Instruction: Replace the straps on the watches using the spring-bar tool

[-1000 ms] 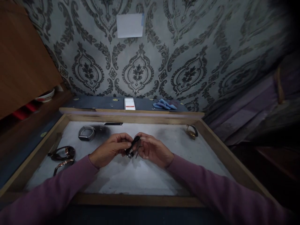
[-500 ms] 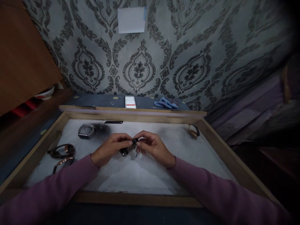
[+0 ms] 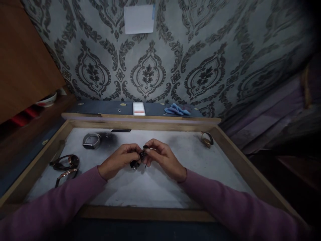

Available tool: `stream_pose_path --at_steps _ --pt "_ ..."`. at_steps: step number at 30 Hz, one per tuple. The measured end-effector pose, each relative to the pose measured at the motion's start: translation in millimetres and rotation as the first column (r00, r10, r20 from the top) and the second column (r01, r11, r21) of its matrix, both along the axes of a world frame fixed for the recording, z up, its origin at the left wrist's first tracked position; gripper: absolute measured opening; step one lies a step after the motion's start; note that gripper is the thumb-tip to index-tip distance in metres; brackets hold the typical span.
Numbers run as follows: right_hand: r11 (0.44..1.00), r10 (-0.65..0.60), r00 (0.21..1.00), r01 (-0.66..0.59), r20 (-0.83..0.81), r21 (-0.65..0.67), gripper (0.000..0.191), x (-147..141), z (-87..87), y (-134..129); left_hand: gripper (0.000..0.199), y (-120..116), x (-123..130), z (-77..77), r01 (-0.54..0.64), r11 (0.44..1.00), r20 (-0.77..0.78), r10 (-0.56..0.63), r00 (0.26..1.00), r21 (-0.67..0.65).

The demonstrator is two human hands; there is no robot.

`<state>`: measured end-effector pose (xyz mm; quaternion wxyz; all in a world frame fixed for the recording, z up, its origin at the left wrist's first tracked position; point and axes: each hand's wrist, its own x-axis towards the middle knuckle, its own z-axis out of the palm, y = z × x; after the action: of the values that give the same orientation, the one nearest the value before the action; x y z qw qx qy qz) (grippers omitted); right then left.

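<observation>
Over the middle of the wooden tray (image 3: 145, 214), both hands meet at a black watch (image 3: 135, 164) with a shiny metal part at its lower end. My left hand (image 3: 119, 160) pinches its body between thumb and fingers. My right hand (image 3: 164, 159) is closed on its upper end, where a dark piece stands up between thumb and forefinger. Below the right fingers pokes a thin dark tip that I cannot identify. Fingers cover much of the watch. To the left lie a grey-strapped watch (image 3: 91, 141), a dark round-faced watch (image 3: 72, 161) and a rose-gold-edged watch (image 3: 67, 174).
A gold watch with a dark strap (image 3: 207, 139) rests at the tray's right. Along its back lies a flat black strip (image 3: 121, 131). Behind the tray are a small white box (image 3: 138, 108) and a blue cloth (image 3: 177, 109). A wooden cabinet (image 3: 27, 57) stands left.
My right fingers have risen slightly, with a dark piece now showing upright between them. The watch has turned a little in my left hand. The view has shifted slightly.
</observation>
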<state>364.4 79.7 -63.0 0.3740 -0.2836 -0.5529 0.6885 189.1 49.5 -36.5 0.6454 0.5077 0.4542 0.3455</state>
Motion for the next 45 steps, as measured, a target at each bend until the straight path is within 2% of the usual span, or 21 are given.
stream_pose_path --at_steps 4,11,17,23,27,32,35,37,40,45 --pt "0.991 0.056 0.997 -0.063 -0.057 -0.122 0.031 -1.3 -0.3 1.3 0.013 -0.1 -1.1 1.4 -0.001 1.000 0.049 0.001 0.999 0.009" --pt "0.958 0.168 0.977 -0.192 -0.128 -0.212 0.038 -0.7 0.2 -0.6 0.020 1.3 -4.6 2.9 -0.040 0.999 0.072 0.039 0.997 0.010" --pt "0.979 0.154 0.986 -0.161 -0.067 -0.126 0.043 -1.3 -4.0 0.8 0.015 0.6 -2.6 2.3 -0.042 0.995 0.116 0.052 0.992 -0.087" --pt "0.988 0.131 0.991 -0.132 -0.016 -0.081 0.043 -2.5 0.7 -1.3 0.012 0.6 -3.1 -0.3 0.005 0.990 0.335 0.044 0.941 -0.143" --pt "0.987 0.154 0.988 -0.154 0.009 -0.051 0.040 -1.8 4.0 -2.8 0.013 1.8 -5.3 -2.2 0.016 0.989 0.407 0.046 0.912 -0.148" --pt "0.979 0.197 0.979 -0.199 0.058 0.033 0.035 0.2 5.2 -4.4 0.009 3.6 -10.1 2.7 -0.032 0.982 0.531 0.129 0.838 -0.186" --pt "0.977 0.210 0.976 -0.211 0.065 0.013 0.035 1.2 3.0 -2.2 0.007 5.0 -15.0 4.3 -0.068 0.985 0.541 0.144 0.829 -0.158" --pt "0.982 0.186 0.982 -0.185 0.036 -0.031 0.034 1.4 1.2 0.5 0.008 5.8 -17.1 2.6 -0.092 0.985 0.519 0.155 0.841 -0.146" --pt "0.988 0.086 0.994 -0.093 -0.062 -0.122 0.031 1.0 0.9 4.9 0.013 6.2 -17.1 -2.8 -0.120 0.985 0.442 0.163 0.882 -0.124" --pt "0.955 -0.073 0.985 0.024 -0.156 -0.297 0.027 1.1 6.3 9.8 0.028 5.7 -13.6 -9.1 -0.095 0.986 0.374 0.140 0.917 -0.137"
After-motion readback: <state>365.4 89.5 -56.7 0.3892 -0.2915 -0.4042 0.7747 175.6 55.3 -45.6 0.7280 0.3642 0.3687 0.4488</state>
